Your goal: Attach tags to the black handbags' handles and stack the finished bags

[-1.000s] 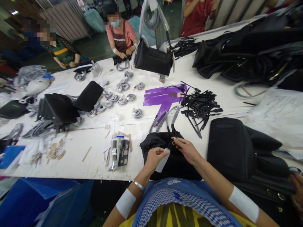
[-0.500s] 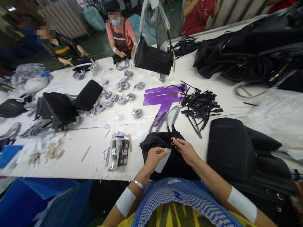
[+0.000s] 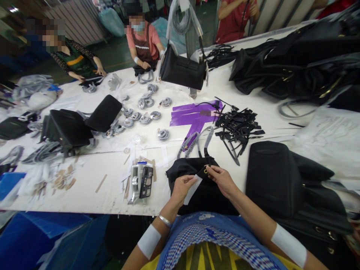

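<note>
In front of me on the table edge lies a black handbag [image 3: 180,168], its handles [image 3: 208,138] wrapped in clear-grey film and pointing away from me. My left hand [image 3: 182,186] pinches a white paper slip [image 3: 194,189] that hangs down over the bag. With thumb and forefinger my right hand [image 3: 221,179] grips a black leather tab [image 3: 203,173] with a gold ring, just beside the slip's upper end. Whether slip and tab are joined I cannot tell.
A tape dispenser [image 3: 135,183] and a black box [image 3: 146,182] stand to the left. Beyond the bag are purple tape strips [image 3: 185,113] and a heap of black straps [image 3: 239,125]. Black bags [image 3: 270,176] lie at right; another bag [image 3: 182,69] hangs ahead. Two co-workers handle pieces across the table.
My left hand and the slip have shifted slightly left, while my right hand stays nearly still on the tab. Across the table, the far-left co-worker's hands have moved over a dark piece.
</note>
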Demonstrator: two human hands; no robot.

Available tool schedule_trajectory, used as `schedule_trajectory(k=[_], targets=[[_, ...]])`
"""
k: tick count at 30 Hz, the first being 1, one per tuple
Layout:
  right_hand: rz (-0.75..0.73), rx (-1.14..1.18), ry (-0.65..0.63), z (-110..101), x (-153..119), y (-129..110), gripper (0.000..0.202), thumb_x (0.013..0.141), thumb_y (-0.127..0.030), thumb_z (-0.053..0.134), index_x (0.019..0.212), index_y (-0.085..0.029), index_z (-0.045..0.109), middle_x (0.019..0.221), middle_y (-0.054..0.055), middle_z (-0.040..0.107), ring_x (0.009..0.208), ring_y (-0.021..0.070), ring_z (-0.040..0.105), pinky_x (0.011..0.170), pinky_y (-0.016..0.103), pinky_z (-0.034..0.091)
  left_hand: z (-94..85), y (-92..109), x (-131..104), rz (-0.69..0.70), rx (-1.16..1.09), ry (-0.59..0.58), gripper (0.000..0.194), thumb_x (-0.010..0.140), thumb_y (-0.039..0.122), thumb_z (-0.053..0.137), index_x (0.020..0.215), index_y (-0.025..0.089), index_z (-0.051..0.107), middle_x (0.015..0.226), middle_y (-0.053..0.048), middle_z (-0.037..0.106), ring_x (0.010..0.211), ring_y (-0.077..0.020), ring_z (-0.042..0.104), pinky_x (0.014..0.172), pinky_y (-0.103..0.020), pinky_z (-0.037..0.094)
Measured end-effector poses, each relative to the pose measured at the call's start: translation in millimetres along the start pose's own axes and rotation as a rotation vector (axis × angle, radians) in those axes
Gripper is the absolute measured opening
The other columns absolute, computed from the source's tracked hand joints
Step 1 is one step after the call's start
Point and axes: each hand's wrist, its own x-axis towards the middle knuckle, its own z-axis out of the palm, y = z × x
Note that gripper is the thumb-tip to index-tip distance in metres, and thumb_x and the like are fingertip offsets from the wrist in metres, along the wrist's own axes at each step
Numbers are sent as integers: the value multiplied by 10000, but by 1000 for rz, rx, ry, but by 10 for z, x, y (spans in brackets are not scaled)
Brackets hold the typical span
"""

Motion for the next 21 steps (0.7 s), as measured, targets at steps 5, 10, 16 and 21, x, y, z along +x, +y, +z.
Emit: schedule_trajectory(k=[5,10,16,21], targets=[[16,-23,-32,-12,-24,1,339,665,-477,759,850,-194,758,852,51,708,736,158,583,636,263,452,14,-1,-8,15,-3,29,337,650,400,764,870,144,749,799,-71,746,681,-192,657,637,-274,491],[-45,-97,-22,16,-24,68,344,684,-502,732,828,-191,755,832,48,714,747,174,595,668,288,437,83,13,11,38,6,-2,328,652,398,764,864,149,753,813,-70,746,714,-199,660,664,-282,495],[-140,-199,67,58,-22,114,358,675,-513,726,840,-197,758,849,51,728,768,201,604,691,311,434,127,-2,42,43,-3,-18,335,638,380,778,874,143,753,845,-81,747,748,-205,664,712,-296,502],[-179,-196,51,106,-65,128,304,666,-492,739,783,-211,759,920,62,738,908,238,636,843,340,441,152,-28,64,92,-19,-19,343,649,373,778,887,128,749,902,-98,745,833,-219,668,802,-315,497]])
